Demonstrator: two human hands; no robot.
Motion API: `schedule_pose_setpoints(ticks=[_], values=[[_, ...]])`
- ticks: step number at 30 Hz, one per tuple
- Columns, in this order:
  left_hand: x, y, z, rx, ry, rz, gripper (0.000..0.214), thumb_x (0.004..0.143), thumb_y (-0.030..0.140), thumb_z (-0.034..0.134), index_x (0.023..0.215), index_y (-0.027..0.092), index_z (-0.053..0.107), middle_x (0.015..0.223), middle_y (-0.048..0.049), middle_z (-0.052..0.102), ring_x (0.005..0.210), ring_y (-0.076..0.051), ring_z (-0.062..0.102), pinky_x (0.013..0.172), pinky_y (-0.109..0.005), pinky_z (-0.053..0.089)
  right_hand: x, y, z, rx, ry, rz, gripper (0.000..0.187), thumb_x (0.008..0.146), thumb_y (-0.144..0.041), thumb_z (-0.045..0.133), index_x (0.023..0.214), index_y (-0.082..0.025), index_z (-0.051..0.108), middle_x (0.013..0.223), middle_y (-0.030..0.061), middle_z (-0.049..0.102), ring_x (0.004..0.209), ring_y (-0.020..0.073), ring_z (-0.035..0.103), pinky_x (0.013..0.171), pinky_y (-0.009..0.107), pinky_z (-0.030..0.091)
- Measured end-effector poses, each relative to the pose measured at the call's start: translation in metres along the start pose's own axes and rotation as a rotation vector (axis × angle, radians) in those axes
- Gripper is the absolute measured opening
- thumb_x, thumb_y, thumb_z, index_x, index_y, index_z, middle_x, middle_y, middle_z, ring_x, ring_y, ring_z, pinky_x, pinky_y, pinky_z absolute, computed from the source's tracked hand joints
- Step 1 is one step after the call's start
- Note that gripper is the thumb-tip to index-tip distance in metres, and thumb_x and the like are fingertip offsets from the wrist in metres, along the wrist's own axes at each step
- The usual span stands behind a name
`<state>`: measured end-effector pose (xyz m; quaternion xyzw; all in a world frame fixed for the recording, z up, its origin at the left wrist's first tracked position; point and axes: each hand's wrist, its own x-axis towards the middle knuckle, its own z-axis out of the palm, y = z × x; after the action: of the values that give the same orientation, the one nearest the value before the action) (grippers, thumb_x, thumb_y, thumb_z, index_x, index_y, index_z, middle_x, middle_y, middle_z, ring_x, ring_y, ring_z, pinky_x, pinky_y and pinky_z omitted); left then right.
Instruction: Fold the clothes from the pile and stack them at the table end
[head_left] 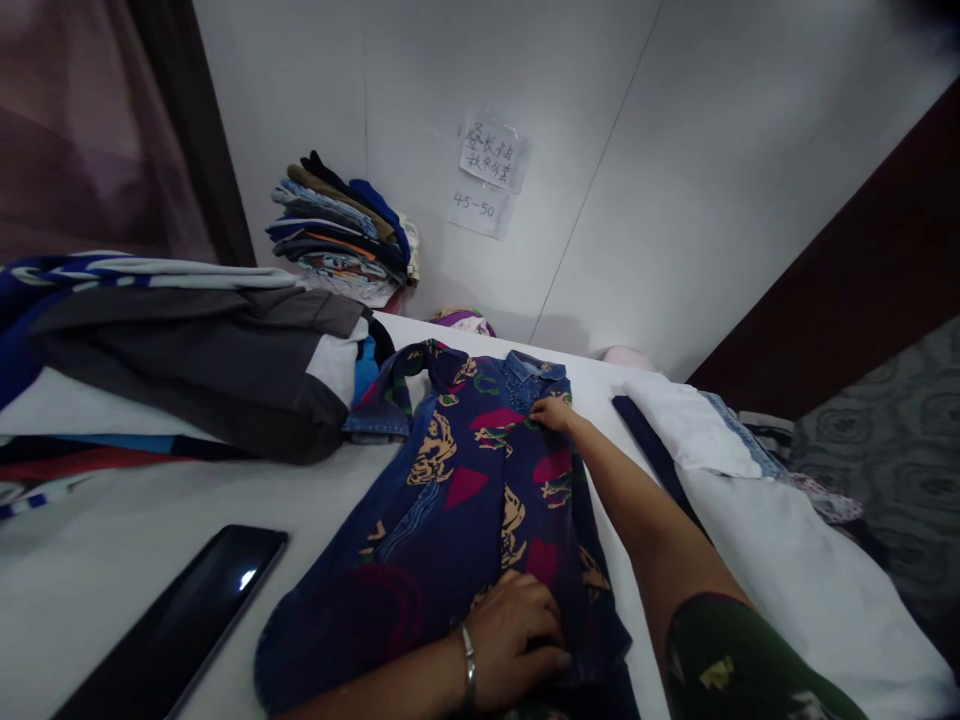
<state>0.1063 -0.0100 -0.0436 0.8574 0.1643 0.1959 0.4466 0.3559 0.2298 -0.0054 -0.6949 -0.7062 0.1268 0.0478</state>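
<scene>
A dark blue denim shirt [457, 530] printed with red, tan and green shapes lies front up, its collar at the far end. One sleeve is bent out to the left. My right hand [551, 412] is closed on the front of this shirt just below the collar. Nearer to me, my left hand [521, 640], with a silver bracelet at the wrist, has its fingers curled on the lower front along the button edge. The fabric under its palm is hidden.
A black phone [180, 620] lies at the left on the white table [322, 510]. Behind it is a heap of clothes [195, 350]. Folded garments [341, 230] are stacked by the wall. White clothing [690, 430] lies at the right. Handwritten paper signs [491, 160] hang on the wall.
</scene>
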Motion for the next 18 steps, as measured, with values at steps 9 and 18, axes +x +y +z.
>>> schedule_pose_setpoints(ticks=[9,18], values=[[0.001,-0.004,0.003,0.007,0.000,0.002,0.015,0.077,0.042,0.065,0.080,0.028,0.067,0.092,0.0027,0.066,0.092,-0.016,0.057,0.080,-0.034,0.034,-0.013,0.001,0.030,0.121,0.206,-0.020,0.031,0.086,-0.032,0.054,0.113,-0.025,0.066,0.091,0.0010,0.072,0.085,0.0167,0.064,0.079,0.026,0.046],[-0.001,-0.005,0.004,0.006,0.011,-0.009,0.018,0.078,0.048,0.062,0.080,0.030,0.065,0.092,0.0043,0.066,0.094,-0.016,0.057,0.082,-0.034,0.033,-0.013,0.027,0.025,0.093,0.508,0.173,0.047,0.089,-0.026,0.034,0.133,-0.012,0.045,0.133,0.0156,0.050,0.124,0.0246,0.043,0.102,0.039,0.035]])
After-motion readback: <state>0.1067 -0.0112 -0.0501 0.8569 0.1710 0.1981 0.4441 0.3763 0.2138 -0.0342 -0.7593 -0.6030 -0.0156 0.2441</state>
